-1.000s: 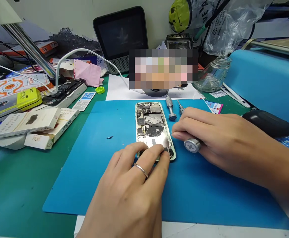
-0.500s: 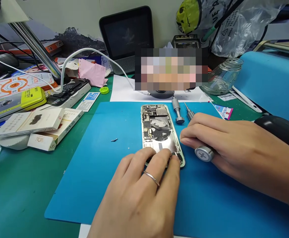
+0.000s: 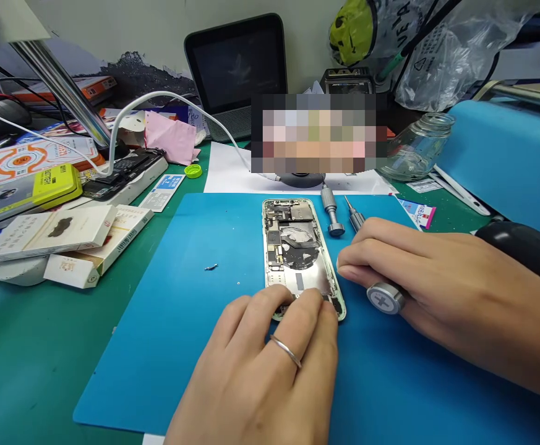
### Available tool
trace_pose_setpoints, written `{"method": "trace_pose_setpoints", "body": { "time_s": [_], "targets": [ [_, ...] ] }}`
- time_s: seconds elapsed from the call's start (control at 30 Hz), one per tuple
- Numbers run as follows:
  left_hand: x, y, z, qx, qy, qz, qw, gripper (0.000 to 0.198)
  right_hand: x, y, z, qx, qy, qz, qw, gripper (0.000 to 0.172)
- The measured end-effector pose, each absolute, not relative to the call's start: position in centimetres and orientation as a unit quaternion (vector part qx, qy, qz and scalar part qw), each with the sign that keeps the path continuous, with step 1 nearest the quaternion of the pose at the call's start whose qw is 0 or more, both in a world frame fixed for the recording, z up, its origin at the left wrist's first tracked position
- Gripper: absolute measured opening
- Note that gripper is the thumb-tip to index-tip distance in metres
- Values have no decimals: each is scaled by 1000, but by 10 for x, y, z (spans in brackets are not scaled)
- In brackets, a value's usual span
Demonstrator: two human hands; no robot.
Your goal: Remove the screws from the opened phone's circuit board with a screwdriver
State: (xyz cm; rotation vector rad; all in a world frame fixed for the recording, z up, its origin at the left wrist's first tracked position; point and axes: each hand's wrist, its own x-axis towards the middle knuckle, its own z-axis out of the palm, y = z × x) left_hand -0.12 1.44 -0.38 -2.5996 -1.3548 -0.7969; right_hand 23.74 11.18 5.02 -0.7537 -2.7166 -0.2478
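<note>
An opened phone (image 3: 297, 247) with its insides bare lies lengthwise on the blue mat (image 3: 195, 321). My left hand (image 3: 260, 371), with a ring on one finger, rests its fingertips flat on the phone's near end. To the phone's right, my right hand (image 3: 432, 290) is curled around a grey screwdriver (image 3: 383, 298). The cross-marked cap of that tool faces me and its tip (image 3: 351, 210) sticks out past my fingers. A second short screwdriver (image 3: 332, 213) stands beside the phone's far right corner.
A tiny loose part (image 3: 211, 267) lies on the mat left of the phone. Boxes (image 3: 51, 238) and a yellow tin (image 3: 56, 182) crowd the left. A white cable (image 3: 158, 102), a dark screen (image 3: 237, 68), a glass jar (image 3: 418, 145) and a black case (image 3: 524, 247) ring the mat.
The view has shifted a little, so everything sits further right and lower in the picture. Both hands keep their hold and place at the phone.
</note>
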Motion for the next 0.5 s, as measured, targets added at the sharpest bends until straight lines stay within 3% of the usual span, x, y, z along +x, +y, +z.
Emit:
{"method": "trace_pose_setpoints", "body": {
  "time_s": [0.5],
  "targets": [
    [-4, 18, 4, -859, -436, -255, 81, 46, 237, 114, 46, -283, -942, -65, 168, 43]
  ]
}}
